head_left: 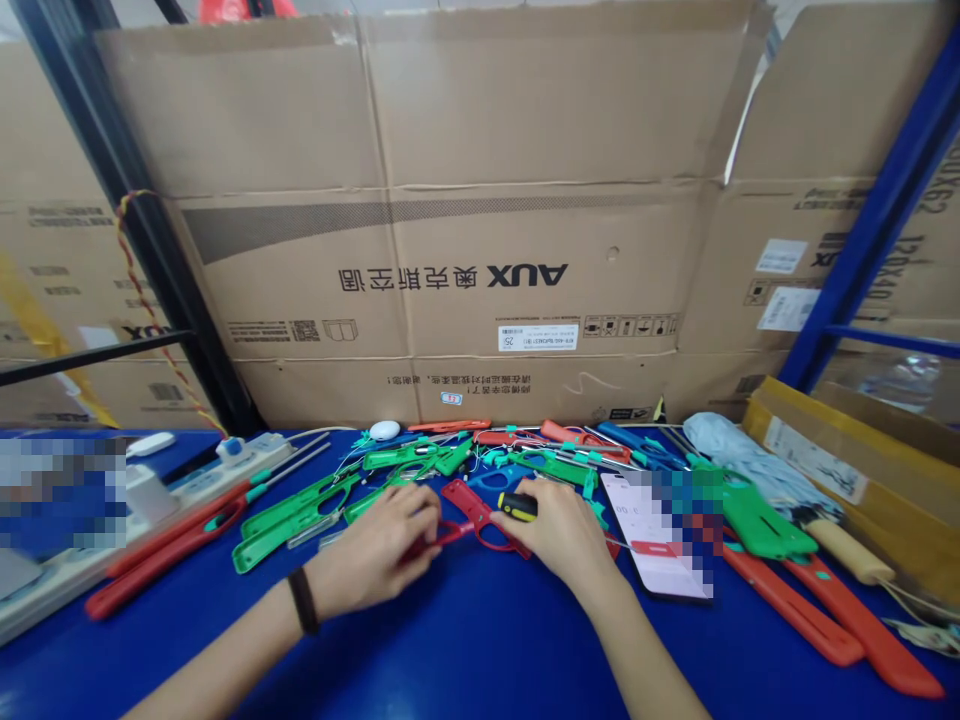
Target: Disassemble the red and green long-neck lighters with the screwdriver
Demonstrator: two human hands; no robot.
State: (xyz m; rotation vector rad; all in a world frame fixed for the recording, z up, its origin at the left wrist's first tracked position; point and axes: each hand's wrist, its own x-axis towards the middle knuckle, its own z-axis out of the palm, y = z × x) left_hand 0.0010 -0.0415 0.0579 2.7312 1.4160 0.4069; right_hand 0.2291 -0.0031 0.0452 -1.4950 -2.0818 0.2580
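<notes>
My left hand [401, 540] is closed around a red plastic casing piece [454, 532], whose end sticks out to the right of my fingers. My right hand [562, 530] grips a screwdriver [519, 507] with a black and yellow handle. A thin shaft shows on the far side of that hand, towards the phone. Between the hands lies a red casing half [466, 502] with a finger loop, its lower end close to my right fingertips. Behind them, green casing halves [300, 505] with similar loops are spread out among metal tubes.
A phone [660, 560] lies right of my right hand. Orange casings [795, 600] and a green one [769, 515] lie farther right, beside an open carton [847, 500]. A power strip [172, 500] and red casings [165, 550] are at left. Large cardboard [465, 230] stands behind the blue table [450, 650].
</notes>
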